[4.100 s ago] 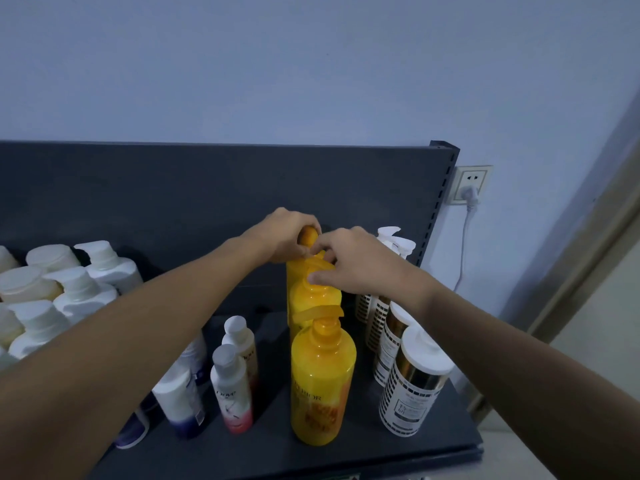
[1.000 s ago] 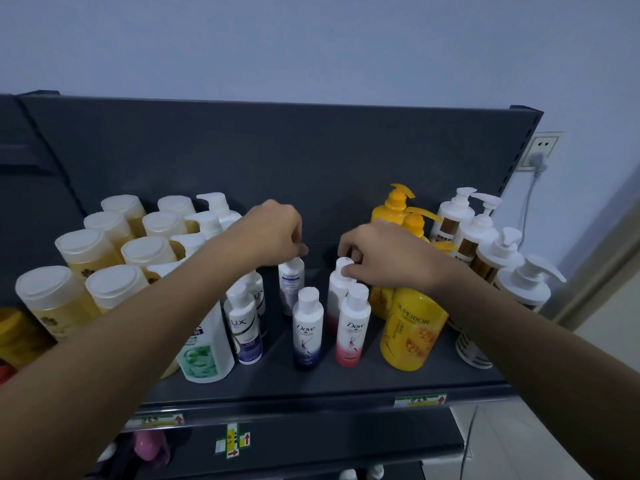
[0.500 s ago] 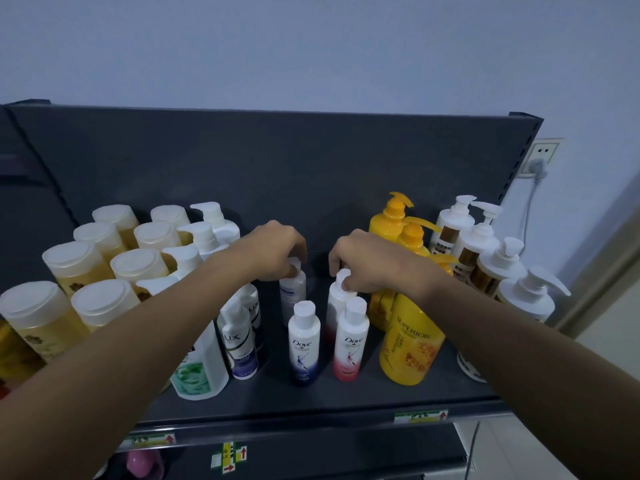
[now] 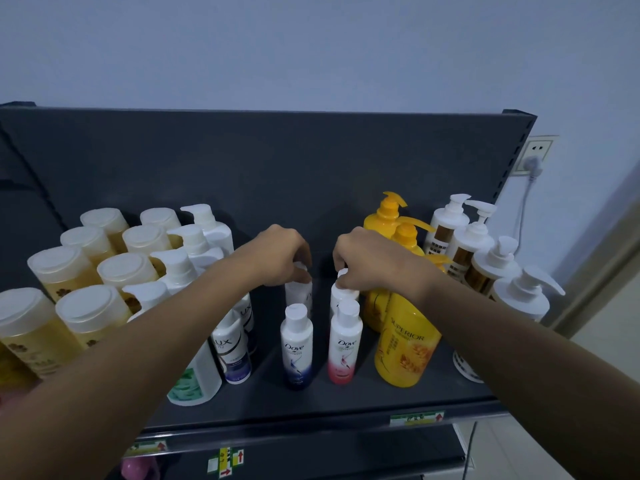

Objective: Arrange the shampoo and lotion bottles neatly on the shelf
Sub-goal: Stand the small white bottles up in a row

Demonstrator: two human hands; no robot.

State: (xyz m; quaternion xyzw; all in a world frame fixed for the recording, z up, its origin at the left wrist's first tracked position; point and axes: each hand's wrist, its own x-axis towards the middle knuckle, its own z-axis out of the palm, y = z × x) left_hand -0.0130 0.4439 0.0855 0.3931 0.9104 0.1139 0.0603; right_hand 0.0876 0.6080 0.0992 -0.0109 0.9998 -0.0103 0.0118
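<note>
On the dark shelf (image 4: 311, 407) stand two rows of small white Dove bottles. My left hand (image 4: 277, 254) grips the cap of the rear blue-row bottle (image 4: 298, 294). The cap of the rear pink-row bottle (image 4: 337, 296) is pinched by my right hand (image 4: 369, 259). In front of them stand a blue-bottomed Dove bottle (image 4: 296, 346) and a pink-bottomed one (image 4: 344, 341), both upright. Yellow pump bottles (image 4: 407, 344) line up to the right, small Lux bottles (image 4: 233, 351) to the left.
Amber bottles with white caps (image 4: 83, 271) and white pump bottles (image 4: 192, 258) fill the shelf's left. White and gold pump bottles (image 4: 498, 268) stand at the right end. A wall socket with a plug (image 4: 535, 157) is beyond the shelf. A lower shelf (image 4: 311, 459) shows below.
My hands left the yellow pump bottles and came to the small Dove bottles in the middle. Over the last second both hands lowered onto the rear bottles' caps.
</note>
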